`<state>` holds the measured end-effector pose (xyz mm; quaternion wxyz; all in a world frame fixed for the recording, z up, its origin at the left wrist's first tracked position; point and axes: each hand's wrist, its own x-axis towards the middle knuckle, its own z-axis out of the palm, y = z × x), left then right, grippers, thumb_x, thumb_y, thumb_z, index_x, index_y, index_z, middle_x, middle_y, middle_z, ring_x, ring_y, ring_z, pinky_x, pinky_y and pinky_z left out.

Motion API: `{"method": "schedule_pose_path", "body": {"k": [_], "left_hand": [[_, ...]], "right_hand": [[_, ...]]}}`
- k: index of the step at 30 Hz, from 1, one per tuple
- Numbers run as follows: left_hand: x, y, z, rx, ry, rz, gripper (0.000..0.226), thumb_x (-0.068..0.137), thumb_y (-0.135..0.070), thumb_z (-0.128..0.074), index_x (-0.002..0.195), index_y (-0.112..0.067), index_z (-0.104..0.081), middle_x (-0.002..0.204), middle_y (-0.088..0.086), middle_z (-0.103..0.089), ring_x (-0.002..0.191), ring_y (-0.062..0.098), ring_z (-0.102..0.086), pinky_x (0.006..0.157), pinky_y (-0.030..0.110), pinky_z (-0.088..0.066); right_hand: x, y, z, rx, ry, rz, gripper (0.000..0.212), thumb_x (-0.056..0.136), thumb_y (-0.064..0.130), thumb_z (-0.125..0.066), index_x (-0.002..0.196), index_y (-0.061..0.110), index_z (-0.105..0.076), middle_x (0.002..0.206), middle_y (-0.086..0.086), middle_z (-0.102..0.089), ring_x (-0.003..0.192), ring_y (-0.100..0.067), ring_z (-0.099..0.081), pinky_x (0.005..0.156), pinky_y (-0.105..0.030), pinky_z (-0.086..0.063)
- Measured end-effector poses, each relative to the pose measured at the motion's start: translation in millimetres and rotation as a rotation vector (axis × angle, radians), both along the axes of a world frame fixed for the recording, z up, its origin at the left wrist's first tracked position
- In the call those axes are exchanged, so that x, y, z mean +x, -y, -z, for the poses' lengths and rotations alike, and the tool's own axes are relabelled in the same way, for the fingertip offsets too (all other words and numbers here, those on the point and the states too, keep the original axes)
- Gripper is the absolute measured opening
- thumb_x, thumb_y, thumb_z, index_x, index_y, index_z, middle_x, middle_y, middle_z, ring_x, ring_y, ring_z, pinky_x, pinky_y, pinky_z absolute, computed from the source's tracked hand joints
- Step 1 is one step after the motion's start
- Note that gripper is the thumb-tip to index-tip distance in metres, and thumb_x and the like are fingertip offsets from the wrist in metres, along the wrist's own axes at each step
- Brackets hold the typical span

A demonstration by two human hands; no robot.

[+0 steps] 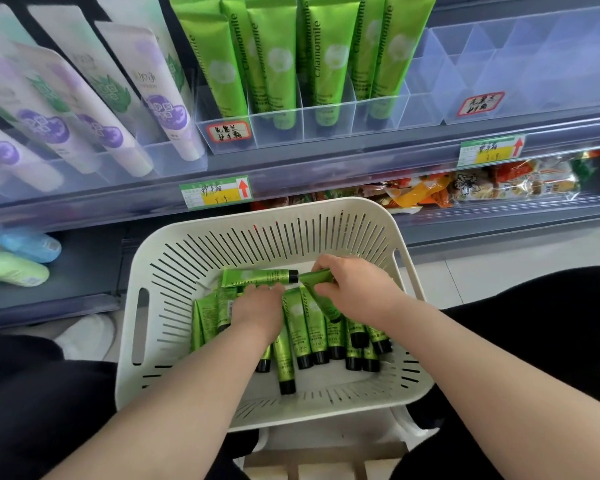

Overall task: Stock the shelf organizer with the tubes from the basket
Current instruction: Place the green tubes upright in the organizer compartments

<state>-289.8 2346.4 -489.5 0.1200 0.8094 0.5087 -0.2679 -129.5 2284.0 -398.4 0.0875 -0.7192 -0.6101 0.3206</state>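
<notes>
A white slotted basket (368,233) sits in front of me with several green Chamomile tubes (302,337) with black caps lying in it. My left hand (258,311) is down among the tubes, fingers curled around one lying crosswise (257,277). Over the basket's right half, my right hand (355,287) grips another green tube (321,299) that tilts down to the right. Above, a clear shelf organizer (326,121) holds several upright green tubes (274,60). Its rightmost slots (420,109) have nothing in them.
Purple and white tubes (94,98) lean in a clear tray at left. Another clear divided tray (527,67) stands at right. Snack packets (465,188) fill the shelf below. Blue and green bottles (18,258) lie on the low left shelf. Price tags (215,192) line the shelf edge.
</notes>
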Motion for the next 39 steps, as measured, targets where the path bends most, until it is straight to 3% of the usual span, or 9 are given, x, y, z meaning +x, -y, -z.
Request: {"method": "schedule_pose_path", "body": {"k": [3, 6, 12, 15, 17, 20, 23, 31, 39], "left_hand": [[4.5, -2.2, -0.8, 0.028, -0.142, 0.098, 0.049, 0.088, -0.001, -0.047, 0.132, -0.022, -0.053, 0.124, 0.005, -0.054, 0.122, 0.025, -0.041, 0.074, 0.031, -0.041], [2.7, 0.9, -1.5, 0.02, -0.175, 0.093, 0.041, 0.086, 0.002, -0.05, 0.121, -0.018, -0.059, 0.117, 0.006, -0.056, 0.116, 0.022, -0.045, 0.074, 0.029, -0.044], [2.9, -8.9, -2.5, -0.126, 0.08, -0.238, 0.027, 0.089, -0.016, -0.062, 0.115, -0.015, -0.053, 0.094, 0.001, -0.06, 0.079, 0.016, -0.059, 0.059, 0.03, -0.05], [7.0, -9.5, -12.3, -0.223, 0.152, -0.279, 0.034, 0.091, -0.016, -0.061, 0.124, -0.015, -0.053, 0.101, -0.002, -0.059, 0.085, 0.015, -0.06, 0.071, 0.031, -0.052], [10.6, -7.1, -21.7, -0.212, 0.189, -0.235, 0.037, 0.091, -0.014, -0.059, 0.128, -0.02, -0.055, 0.109, 0.0, -0.062, 0.089, 0.017, -0.062, 0.068, 0.029, -0.052], [14.8, -2.7, -48.0, -0.077, 0.26, -0.126, 0.029, 0.091, -0.02, -0.06, 0.119, -0.027, -0.064, 0.105, 0.002, -0.066, 0.088, 0.022, -0.064, 0.068, 0.029, -0.05], [20.1, 2.5, -88.9, 0.088, 0.437, -0.003, 0.017, 0.093, -0.015, -0.056, 0.105, -0.019, -0.067, 0.095, 0.002, -0.062, 0.09, 0.024, -0.061, 0.073, 0.032, -0.047], [81.0, -4.9, -238.3, 0.404, 0.904, 0.098, 0.022, 0.098, -0.017, -0.052, 0.115, -0.015, -0.066, 0.11, 0.002, -0.06, 0.102, 0.024, -0.057, 0.087, 0.036, -0.044], [175.4, -38.0, -336.2, 0.651, 1.048, 0.275, 0.024, 0.094, -0.017, -0.054, 0.113, -0.017, -0.07, 0.11, 0.007, -0.066, 0.107, 0.028, -0.058, 0.091, 0.034, -0.041]], "right_hand": [[0.2, 1.6, 1.0, -0.004, -0.007, -0.002, 0.016, 0.095, 0.026, -0.053, 0.111, 0.025, -0.052, 0.073, 0.013, -0.049, 0.058, -0.004, -0.049, 0.046, -0.022, -0.032], [1.5, 3.3, 3.5, -0.003, -0.012, 0.0, 0.015, 0.095, 0.025, -0.053, 0.11, 0.025, -0.053, 0.082, 0.01, -0.055, 0.061, -0.006, -0.053, 0.047, -0.022, -0.036], [0.1, 2.9, 10.2, -0.036, -0.016, -0.011, 0.016, 0.095, 0.025, -0.054, 0.11, 0.025, -0.054, 0.099, 0.006, -0.057, 0.071, -0.01, -0.059, 0.057, -0.025, -0.048], [-0.9, 0.0, 7.7, 0.009, 0.006, -0.01, 0.019, 0.093, 0.024, -0.056, 0.112, 0.024, -0.056, 0.107, 0.004, -0.053, 0.088, -0.017, -0.059, 0.073, -0.032, -0.051], [0.2, -2.0, 1.1, 0.053, 0.028, -0.004, 0.022, 0.093, 0.024, -0.056, 0.114, 0.023, -0.056, 0.11, 0.004, -0.053, 0.091, -0.019, -0.057, 0.075, -0.034, -0.051], [5.6, -2.2, -14.8, 0.134, 0.079, 0.011, 0.027, 0.094, 0.025, -0.053, 0.121, 0.024, -0.052, 0.112, 0.004, -0.056, 0.092, -0.02, -0.059, 0.07, -0.033, -0.049], [16.1, 3.6, -38.7, 0.253, 0.153, 0.052, 0.028, 0.095, 0.023, -0.051, 0.123, 0.025, -0.047, 0.116, 0.004, -0.057, 0.094, -0.024, -0.06, 0.065, -0.033, -0.046], [68.4, 15.6, -137.9, 0.578, 0.336, 0.258, 0.023, 0.097, 0.019, -0.044, 0.12, 0.016, -0.045, 0.111, -0.007, -0.049, 0.09, -0.036, -0.058, 0.062, -0.037, -0.042], [135.3, -3.4, -205.2, 0.805, 0.444, 0.414, 0.024, 0.093, 0.015, -0.048, 0.116, 0.017, -0.051, 0.105, -0.008, -0.054, 0.1, -0.034, -0.052, 0.062, -0.037, -0.037]]}}
